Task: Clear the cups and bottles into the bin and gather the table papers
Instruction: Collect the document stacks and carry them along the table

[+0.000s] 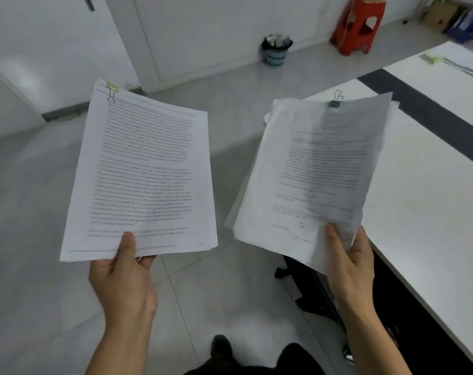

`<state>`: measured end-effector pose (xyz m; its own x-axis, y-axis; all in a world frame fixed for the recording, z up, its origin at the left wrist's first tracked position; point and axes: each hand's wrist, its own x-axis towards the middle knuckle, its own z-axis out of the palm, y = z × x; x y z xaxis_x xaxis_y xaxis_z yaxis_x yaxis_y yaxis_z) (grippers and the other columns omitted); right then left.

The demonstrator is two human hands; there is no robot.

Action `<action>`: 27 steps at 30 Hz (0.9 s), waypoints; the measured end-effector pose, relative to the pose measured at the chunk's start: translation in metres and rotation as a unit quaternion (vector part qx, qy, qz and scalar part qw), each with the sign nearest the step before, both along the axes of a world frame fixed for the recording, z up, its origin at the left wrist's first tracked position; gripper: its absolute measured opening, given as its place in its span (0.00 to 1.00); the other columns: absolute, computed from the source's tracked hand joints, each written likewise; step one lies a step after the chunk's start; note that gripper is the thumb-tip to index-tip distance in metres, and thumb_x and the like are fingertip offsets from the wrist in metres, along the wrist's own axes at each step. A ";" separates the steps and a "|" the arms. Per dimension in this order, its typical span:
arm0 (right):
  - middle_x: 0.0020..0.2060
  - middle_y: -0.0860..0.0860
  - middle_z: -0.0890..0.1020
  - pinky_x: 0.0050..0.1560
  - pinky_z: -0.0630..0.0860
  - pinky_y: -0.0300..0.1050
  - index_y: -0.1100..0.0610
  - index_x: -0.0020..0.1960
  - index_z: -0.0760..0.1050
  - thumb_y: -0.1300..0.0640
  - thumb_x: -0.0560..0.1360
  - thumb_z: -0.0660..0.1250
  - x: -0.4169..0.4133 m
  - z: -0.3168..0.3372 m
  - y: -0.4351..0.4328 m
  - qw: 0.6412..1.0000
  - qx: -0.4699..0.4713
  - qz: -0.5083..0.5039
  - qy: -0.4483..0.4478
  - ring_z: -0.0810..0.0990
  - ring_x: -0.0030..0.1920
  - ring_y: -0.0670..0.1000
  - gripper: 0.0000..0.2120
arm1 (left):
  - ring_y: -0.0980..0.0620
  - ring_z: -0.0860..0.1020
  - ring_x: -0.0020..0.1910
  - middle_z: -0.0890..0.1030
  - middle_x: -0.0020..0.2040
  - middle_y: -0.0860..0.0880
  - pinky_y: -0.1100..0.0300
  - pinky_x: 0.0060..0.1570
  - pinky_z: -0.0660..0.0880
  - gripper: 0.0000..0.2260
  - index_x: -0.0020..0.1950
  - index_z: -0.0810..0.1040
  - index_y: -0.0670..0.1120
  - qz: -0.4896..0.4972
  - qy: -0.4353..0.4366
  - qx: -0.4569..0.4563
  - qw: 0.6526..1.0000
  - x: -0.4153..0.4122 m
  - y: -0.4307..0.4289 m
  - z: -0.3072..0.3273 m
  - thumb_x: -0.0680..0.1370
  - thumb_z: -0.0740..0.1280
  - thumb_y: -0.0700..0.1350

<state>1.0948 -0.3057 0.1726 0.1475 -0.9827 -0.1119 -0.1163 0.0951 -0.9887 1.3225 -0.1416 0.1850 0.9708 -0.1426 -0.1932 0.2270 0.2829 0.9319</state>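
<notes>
Left hand pinching clipped paper stack, thumb on top; right hand gripping second clipped bundle beside white table.

White printed sheets carry a yellow binder clip and a green binder clip; the stool is red.

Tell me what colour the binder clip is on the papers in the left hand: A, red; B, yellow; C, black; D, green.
B: the clip at the top corner of the papers held by the left hand is yellow; the green clip is on the right hand's stack.
</notes>
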 end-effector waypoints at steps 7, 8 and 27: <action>0.52 0.43 0.84 0.51 0.79 0.45 0.37 0.54 0.78 0.52 0.81 0.65 0.102 -0.009 -0.054 0.999 -0.004 -0.037 -0.031 0.84 0.53 0.44 0.09 | 0.52 0.80 0.62 0.81 0.64 0.53 0.47 0.58 0.78 0.20 0.70 0.76 0.51 -0.032 -0.011 0.002 0.999 0.118 -0.077 0.000 0.81 0.62 0.34; 0.52 0.43 0.84 0.52 0.79 0.46 0.38 0.54 0.78 0.52 0.81 0.65 0.118 -0.015 -0.067 0.999 -0.001 -0.043 -0.032 0.84 0.53 0.44 0.08 | 0.52 0.80 0.62 0.81 0.64 0.54 0.47 0.58 0.78 0.20 0.70 0.76 0.50 -0.040 -0.011 0.005 0.999 0.133 -0.095 -0.003 0.81 0.62 0.34; 0.46 0.36 0.84 0.41 0.77 0.32 0.48 0.54 0.76 0.55 0.82 0.64 0.476 0.002 -0.408 0.999 -0.015 -0.029 -0.016 0.83 0.46 0.38 0.04 | 0.50 0.77 0.67 0.77 0.70 0.47 0.54 0.56 0.80 0.21 0.73 0.72 0.47 -0.063 -0.041 -0.066 0.995 0.496 -0.411 0.005 0.81 0.63 0.35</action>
